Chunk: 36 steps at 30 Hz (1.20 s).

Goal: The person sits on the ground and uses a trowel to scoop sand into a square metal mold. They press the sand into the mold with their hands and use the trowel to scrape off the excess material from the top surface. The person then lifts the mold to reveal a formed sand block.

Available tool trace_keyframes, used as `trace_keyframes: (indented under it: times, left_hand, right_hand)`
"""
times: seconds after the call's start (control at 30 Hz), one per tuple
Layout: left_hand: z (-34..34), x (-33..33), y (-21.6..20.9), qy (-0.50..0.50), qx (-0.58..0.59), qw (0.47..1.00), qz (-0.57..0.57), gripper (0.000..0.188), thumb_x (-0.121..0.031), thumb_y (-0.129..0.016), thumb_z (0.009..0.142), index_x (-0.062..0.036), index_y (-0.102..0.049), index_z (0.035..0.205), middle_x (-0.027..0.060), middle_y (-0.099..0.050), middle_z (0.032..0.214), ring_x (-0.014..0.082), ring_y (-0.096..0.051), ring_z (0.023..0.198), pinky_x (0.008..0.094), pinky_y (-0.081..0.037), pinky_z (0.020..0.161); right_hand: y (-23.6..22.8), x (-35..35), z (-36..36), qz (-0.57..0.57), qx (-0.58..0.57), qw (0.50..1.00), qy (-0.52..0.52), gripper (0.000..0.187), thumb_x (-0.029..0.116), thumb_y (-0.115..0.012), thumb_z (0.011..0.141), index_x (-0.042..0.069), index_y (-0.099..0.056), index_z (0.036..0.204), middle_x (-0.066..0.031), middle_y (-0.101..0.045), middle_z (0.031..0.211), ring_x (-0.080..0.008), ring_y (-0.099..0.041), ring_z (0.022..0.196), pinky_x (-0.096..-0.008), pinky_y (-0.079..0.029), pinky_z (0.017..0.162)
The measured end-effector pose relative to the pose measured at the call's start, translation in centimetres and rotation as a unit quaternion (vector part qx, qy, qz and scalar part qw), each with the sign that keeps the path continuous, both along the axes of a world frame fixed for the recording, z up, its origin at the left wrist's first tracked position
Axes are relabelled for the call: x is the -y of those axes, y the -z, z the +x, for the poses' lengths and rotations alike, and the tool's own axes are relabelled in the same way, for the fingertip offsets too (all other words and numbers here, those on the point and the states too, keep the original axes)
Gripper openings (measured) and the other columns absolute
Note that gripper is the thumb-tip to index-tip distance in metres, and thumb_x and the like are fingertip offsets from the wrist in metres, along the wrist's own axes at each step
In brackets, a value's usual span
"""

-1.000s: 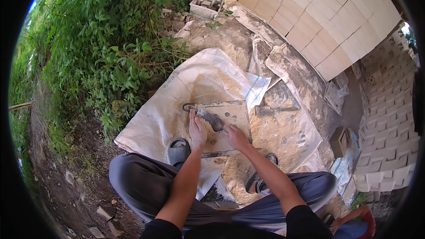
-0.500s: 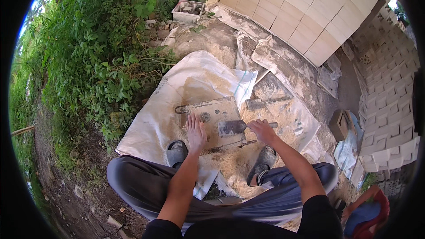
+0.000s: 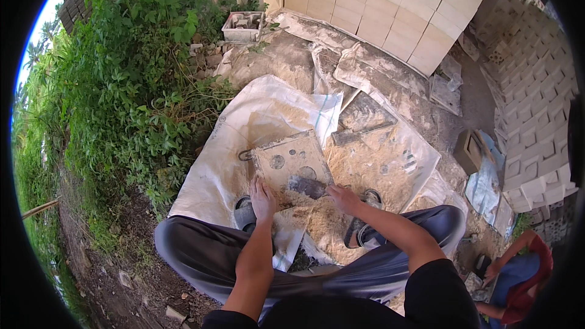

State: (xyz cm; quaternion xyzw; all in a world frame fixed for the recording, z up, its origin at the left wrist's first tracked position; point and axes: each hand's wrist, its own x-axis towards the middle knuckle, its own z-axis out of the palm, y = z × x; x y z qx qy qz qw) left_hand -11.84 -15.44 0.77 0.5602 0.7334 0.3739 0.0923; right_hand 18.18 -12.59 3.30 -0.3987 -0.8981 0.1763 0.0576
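My right hand [image 3: 343,199] is closed round the handle of a trowel with a flat dark blade [image 3: 306,186]. The blade lies across the near part of a square, dusty mould [image 3: 291,153] with round holes in its face. Stretched out flat, my left hand [image 3: 262,200] rests at the mould's near left corner and holds nothing. Tan powder [image 3: 326,222] is heaped just in front of the mould. A wire loop handle [image 3: 245,155] sticks out from the mould's left side. Below it all lies a white woven sheet [image 3: 210,173].
A dark metal bar [image 3: 364,133] lies on powder beyond the mould. Pale blocks [image 3: 372,0] are stacked behind, patterned blocks [image 3: 536,109] at right. A crate [image 3: 243,27] stands near leafy plants [image 3: 134,79]. Another person [image 3: 524,280] works at the lower right.
Both hands have come nearer to my body, the trowel blade sliding to the mould's near edge. More powder is piled there. The view has shifted slightly, and more of the other person shows.
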Motion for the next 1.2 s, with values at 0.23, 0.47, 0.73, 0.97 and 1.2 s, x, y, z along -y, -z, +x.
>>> trace_keyframes:
  times: [0.23, 0.47, 0.73, 0.97, 1.2]
  left_hand:
    - [-1.1, 1.0, 2.0, -0.123, 0.262, 0.948, -0.132, 0.029, -0.022, -0.057, 0.086, 0.0004, -0.064, 0.101, 0.0175, -0.066, 0.080, 0.0273, -0.065, 0.077, 0.0348, -0.049, 0.072]
    - [-3.6, 0.5, 4.1, -0.103, 0.532, 0.825, -0.161, 0.028, -0.021, -0.064, 0.085, 0.0000, -0.064, 0.104, 0.0051, -0.062, 0.080, 0.0146, -0.059, 0.064, 0.0281, -0.051, 0.056]
    - [-4.1, 1.4, 3.1, -0.096, 0.621, 0.758, -0.175, 0.036, -0.022, -0.066, 0.085, -0.0008, -0.059, 0.113, 0.0043, -0.062, 0.089, 0.0135, -0.059, 0.067, 0.0275, -0.051, 0.061]
    - [-4.0, 1.9, 1.7, -0.077, 0.648, 0.737, -0.177, 0.033, -0.020, -0.063, 0.086, -0.0029, -0.059, 0.113, 0.0023, -0.064, 0.090, 0.0113, -0.060, 0.076, 0.0262, -0.049, 0.067]
    - [-3.9, 1.0, 2.8, -0.065, 0.527, 0.834, -0.149, 0.022, -0.014, -0.066, 0.082, -0.0011, -0.066, 0.099, 0.0049, -0.067, 0.081, 0.0120, -0.061, 0.066, 0.0258, -0.048, 0.056]
  right_hand:
    - [-1.4, -1.0, -1.7, 0.035, 0.032, 0.997, 0.057, 0.037, 0.013, -0.053, 0.082, 0.005, -0.047, 0.117, -0.0116, -0.050, 0.113, -0.0292, -0.047, 0.109, -0.0460, -0.046, 0.081]
    - [1.2, -1.1, -5.1, 0.000, 0.012, 0.977, 0.213, 0.025, 0.011, -0.048, 0.087, 0.005, -0.046, 0.111, -0.0115, -0.049, 0.116, -0.0305, -0.049, 0.108, -0.0505, -0.043, 0.084]
    - [0.8, 4.0, -7.8, 0.032, -0.066, 0.996, 0.056, 0.025, 0.013, -0.050, 0.086, 0.004, -0.050, 0.109, -0.0128, -0.054, 0.107, -0.0330, -0.052, 0.100, -0.0476, -0.044, 0.079]
    - [-1.2, 3.5, -5.7, 0.052, -0.016, 0.993, -0.104, 0.028, 0.015, -0.051, 0.086, 0.003, -0.051, 0.112, -0.0122, -0.055, 0.107, -0.0329, -0.052, 0.100, -0.0459, -0.045, 0.078]
    - [-0.4, -4.9, -10.2, 0.043, -0.074, 0.954, 0.287, 0.028, 0.012, -0.050, 0.087, -0.001, -0.049, 0.112, -0.0203, -0.053, 0.106, -0.0364, -0.051, 0.101, -0.0439, -0.045, 0.083]
